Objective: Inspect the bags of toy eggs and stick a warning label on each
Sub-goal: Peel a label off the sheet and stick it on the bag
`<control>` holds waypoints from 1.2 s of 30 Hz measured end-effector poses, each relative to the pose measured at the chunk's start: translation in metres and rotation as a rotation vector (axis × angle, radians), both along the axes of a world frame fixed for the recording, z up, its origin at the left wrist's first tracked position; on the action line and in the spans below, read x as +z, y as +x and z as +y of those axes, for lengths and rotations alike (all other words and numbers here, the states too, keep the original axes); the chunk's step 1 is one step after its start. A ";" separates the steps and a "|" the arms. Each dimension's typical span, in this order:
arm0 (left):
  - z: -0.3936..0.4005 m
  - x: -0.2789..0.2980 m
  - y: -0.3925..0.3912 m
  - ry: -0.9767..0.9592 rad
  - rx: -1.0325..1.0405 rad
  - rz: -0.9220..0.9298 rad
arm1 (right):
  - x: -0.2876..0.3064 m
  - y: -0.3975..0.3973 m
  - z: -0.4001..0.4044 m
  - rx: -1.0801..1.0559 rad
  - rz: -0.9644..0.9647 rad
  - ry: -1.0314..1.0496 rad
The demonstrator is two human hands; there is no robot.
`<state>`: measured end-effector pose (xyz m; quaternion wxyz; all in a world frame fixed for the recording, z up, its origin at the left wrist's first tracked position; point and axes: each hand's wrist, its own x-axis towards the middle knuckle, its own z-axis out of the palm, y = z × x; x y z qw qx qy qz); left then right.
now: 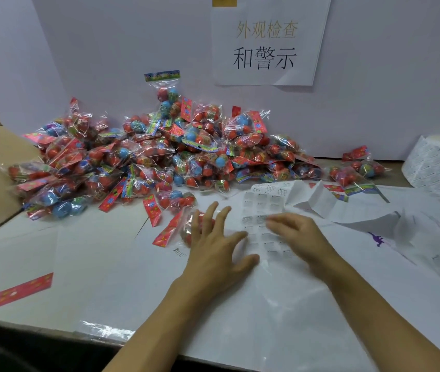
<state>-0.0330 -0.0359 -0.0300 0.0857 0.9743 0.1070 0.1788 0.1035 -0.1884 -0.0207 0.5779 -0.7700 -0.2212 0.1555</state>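
A heap of bags (143,157), crinkly clear film with glossy red and blue eggs inside and bright printed card headers, lies against the far white wall. One bag (184,229) lies apart, near the middle of the white table (84,264), its red header pointing near-left. The left hand (215,248) rests flat over that bag's right end, fingers straight and spread, gripping nothing. Just right of it the right hand (298,233) lies on a label sheet (262,208), a slick backing strip carrying rows of small rectangular printed labels; its fingertips are blurred, so I cannot tell whether they pinch a label. At the far right stands a fat label roll (439,162) with its strip trailing nearward. A paper sign (267,44) with large characters hangs on the wall.
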 end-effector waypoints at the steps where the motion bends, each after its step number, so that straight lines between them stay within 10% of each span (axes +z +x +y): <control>1: 0.000 0.001 0.000 0.007 0.037 -0.014 | -0.001 -0.001 0.000 0.061 -0.031 -0.084; 6: 0.005 -0.001 0.002 -0.021 0.115 -0.086 | -0.003 -0.011 -0.002 0.250 -0.197 -0.295; 15: 0.008 -0.004 0.003 -0.175 -0.013 -0.146 | -0.005 -0.012 -0.003 0.090 -0.254 -0.075; 25: 0.008 0.009 0.002 -1.231 -0.148 -0.416 | 0.004 -0.018 0.001 -0.005 -0.160 0.326; 36: 0.012 0.003 0.003 -1.413 -0.182 -0.234 | -0.004 -0.022 0.005 0.098 -0.246 0.224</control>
